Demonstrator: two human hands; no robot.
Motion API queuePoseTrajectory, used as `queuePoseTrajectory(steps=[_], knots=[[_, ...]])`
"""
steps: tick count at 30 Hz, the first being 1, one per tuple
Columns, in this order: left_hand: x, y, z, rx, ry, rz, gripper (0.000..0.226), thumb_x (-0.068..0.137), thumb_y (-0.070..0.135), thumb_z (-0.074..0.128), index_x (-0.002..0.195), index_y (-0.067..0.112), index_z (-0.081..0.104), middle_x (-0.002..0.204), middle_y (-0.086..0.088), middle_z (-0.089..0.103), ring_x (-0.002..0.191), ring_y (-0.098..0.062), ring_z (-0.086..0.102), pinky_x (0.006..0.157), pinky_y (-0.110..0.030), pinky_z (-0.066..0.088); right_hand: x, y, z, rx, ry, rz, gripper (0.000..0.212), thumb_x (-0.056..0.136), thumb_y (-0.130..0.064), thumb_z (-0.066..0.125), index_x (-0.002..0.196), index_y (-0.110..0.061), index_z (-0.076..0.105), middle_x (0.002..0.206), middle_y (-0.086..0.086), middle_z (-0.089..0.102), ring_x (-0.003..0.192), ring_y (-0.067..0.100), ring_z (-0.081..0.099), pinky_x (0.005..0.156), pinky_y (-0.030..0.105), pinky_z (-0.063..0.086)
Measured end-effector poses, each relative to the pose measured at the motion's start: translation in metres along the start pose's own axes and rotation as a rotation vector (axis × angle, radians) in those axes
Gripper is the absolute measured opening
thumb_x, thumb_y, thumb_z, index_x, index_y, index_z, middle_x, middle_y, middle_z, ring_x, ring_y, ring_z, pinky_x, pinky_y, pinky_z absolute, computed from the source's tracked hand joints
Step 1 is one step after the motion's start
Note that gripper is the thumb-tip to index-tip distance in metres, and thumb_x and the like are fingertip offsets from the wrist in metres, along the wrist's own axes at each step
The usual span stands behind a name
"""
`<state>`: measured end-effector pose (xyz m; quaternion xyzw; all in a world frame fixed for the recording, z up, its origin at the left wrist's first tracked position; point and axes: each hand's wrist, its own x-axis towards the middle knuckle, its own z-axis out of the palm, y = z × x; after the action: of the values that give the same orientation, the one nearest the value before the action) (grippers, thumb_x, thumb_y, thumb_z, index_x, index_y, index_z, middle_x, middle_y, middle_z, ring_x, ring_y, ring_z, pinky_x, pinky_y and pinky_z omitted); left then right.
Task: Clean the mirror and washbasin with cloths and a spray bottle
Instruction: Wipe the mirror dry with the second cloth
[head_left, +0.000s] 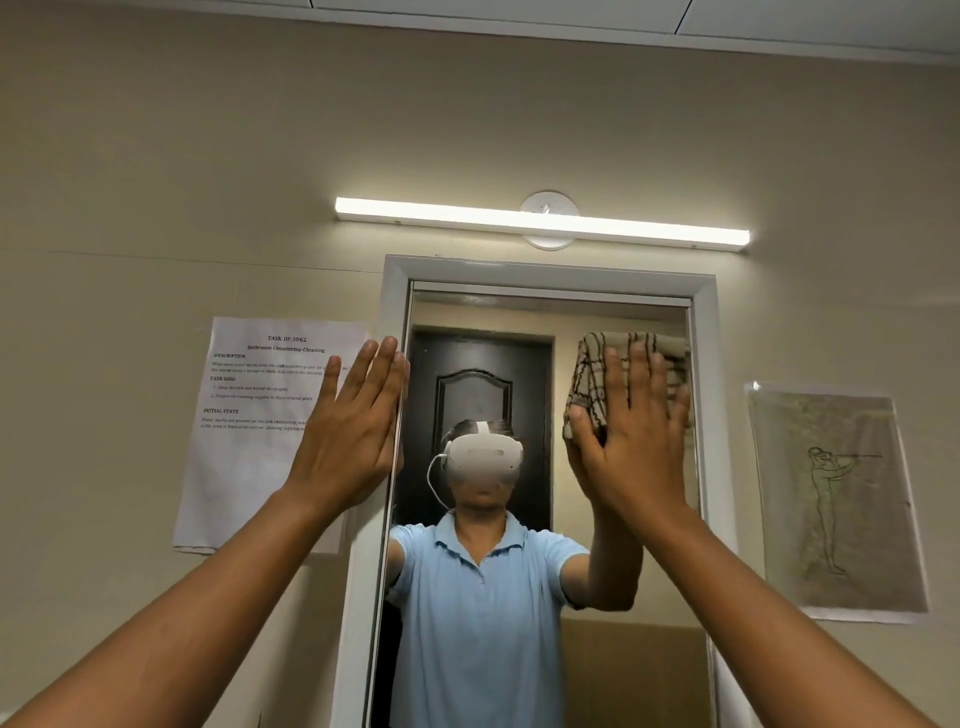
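Note:
The mirror (519, 322) hangs in a white frame on the beige wall, straight ahead. A beige cloth with dark checked lines (597, 364) lies against the glass near the upper right of the mirror. My right hand (631, 431) presses flat on that cloth with straight fingers. My left hand (353, 431) lies flat with straight fingers on the mirror's left frame edge and holds nothing. The washbasin and the spray bottle are out of view.
A lit tube lamp (540, 221) is mounted above the mirror. A printed task sheet (249, 431) is taped to the wall on the left, a line drawing (836, 499) on the right. The mirror reflects a person in a blue shirt and a dark door.

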<state>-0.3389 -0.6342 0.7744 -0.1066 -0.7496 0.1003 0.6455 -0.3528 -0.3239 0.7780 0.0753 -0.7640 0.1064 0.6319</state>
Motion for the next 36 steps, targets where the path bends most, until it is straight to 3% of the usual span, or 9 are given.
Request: queuePoseTrajectory(steps=[3,9,19,26,36], knots=[[-0.003,0.0,0.004,-0.028,0.009,-0.022,0.069,0.093,0.025,0.036,0.155,0.009,0.011,0.164,-0.01,0.006,0.152,-0.023,0.0,0.123,-0.049,0.003,-0.019,-0.015,0.007,0.024,-0.003,0.026,0.075,0.093,-0.06,0.018,0.155,-0.025,-0.007,0.162,0.003,-0.017,0.149,0.022,-0.017,0.119,0.057,0.002],[-0.006,0.002,0.009,-0.124,0.046,-0.026,0.068,0.094,0.022,0.036,0.155,0.007,0.011,0.164,-0.011,0.006,0.152,-0.022,0.002,0.122,-0.051,0.011,-0.03,-0.067,0.024,0.024,-0.055,-0.219,0.073,0.096,-0.057,0.026,0.156,-0.024,0.001,0.163,0.007,-0.009,0.15,0.025,-0.013,0.118,0.059,0.003],[-0.01,0.001,0.012,-0.196,0.07,-0.033,0.064,0.097,0.02,0.035,0.155,0.005,0.011,0.164,-0.011,0.006,0.152,-0.021,0.003,0.122,-0.051,0.013,0.057,-0.142,0.032,0.036,-0.005,-0.291,0.081,0.092,-0.058,0.027,0.155,-0.022,-0.007,0.163,0.007,-0.012,0.15,0.025,-0.013,0.116,0.061,-0.003],[-0.01,0.001,0.015,-0.23,0.092,-0.038,0.062,0.099,0.02,0.033,0.155,0.005,0.011,0.164,-0.012,0.006,0.152,-0.022,0.002,0.122,-0.049,0.01,0.052,-0.147,0.034,0.038,-0.012,-0.397,0.078,0.088,-0.057,0.021,0.156,-0.023,0.004,0.164,0.007,-0.001,0.151,0.025,-0.006,0.118,0.058,-0.005],[-0.024,0.001,0.009,-0.252,0.046,-0.076,0.061,0.099,0.024,0.024,0.155,0.005,0.008,0.164,-0.013,0.003,0.152,-0.022,0.0,0.122,-0.049,0.009,-0.03,-0.122,0.034,0.046,-0.055,-0.6,0.077,0.087,-0.049,0.039,0.155,-0.02,0.018,0.163,0.007,0.014,0.151,0.024,0.006,0.119,0.057,0.005]])
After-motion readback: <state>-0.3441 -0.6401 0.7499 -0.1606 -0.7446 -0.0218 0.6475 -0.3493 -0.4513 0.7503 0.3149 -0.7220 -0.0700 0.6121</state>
